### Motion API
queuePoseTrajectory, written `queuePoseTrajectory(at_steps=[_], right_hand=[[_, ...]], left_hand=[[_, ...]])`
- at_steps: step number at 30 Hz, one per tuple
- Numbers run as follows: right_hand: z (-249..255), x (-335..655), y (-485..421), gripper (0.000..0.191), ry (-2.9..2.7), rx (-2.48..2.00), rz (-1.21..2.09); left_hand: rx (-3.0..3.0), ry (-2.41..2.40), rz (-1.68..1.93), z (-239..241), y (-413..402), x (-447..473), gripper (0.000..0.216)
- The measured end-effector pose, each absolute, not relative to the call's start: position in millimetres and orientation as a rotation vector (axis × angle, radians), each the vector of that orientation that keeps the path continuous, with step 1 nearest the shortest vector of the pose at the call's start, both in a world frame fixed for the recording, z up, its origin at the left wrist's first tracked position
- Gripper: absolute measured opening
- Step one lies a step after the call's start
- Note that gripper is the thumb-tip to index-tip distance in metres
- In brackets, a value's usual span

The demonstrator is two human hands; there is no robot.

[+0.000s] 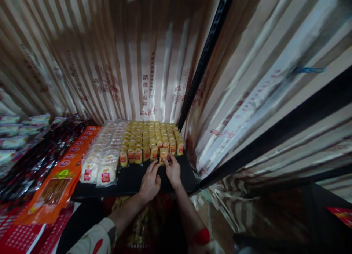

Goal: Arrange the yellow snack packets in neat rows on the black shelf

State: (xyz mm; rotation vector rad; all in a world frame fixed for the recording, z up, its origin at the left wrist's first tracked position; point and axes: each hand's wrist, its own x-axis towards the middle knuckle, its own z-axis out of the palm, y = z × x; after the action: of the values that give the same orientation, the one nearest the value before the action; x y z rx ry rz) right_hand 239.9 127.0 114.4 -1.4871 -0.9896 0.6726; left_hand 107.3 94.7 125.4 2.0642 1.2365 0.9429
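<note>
My right hand [173, 171] pinches a small yellow snack pack [163, 153] with a red label, at the front of the rows. The pack stands upright and its lower part is partly behind my fingers. Beside it, my left hand [150, 181] is open, its fingers stretched forward and thumb apart. Its fingertips are close to a neighbouring yellow pack [154, 152]; whether they touch it I cannot tell. Many such packs stand in tight rows on a black shelf [129, 180].
Clear-wrapped white round packs [106, 173] fill the shelf's left part. Farther left lie orange snack bags [62, 177] and dark shiny packets [35, 158]. A black upright post [205, 59] rises at the back right corner, before printed pleated sheeting [162, 63]. More packs sit beneath the shelf.
</note>
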Motion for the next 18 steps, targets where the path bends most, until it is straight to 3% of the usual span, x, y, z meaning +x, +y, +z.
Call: queuePoseTrajectory(at_steps=[11,18], right_hand=[[108.7,228.7,146.2,0.035,-1.074,-1.470,0.518],[103.4,226.1,145.4,0.011,-1.234,-1.488,0.338]], left_hand=[[2.172,1.260,1.028,97.2,124.7,112.4,0.056],[2.199,1.266,1.052,103.5,126.5,111.4,0.055]])
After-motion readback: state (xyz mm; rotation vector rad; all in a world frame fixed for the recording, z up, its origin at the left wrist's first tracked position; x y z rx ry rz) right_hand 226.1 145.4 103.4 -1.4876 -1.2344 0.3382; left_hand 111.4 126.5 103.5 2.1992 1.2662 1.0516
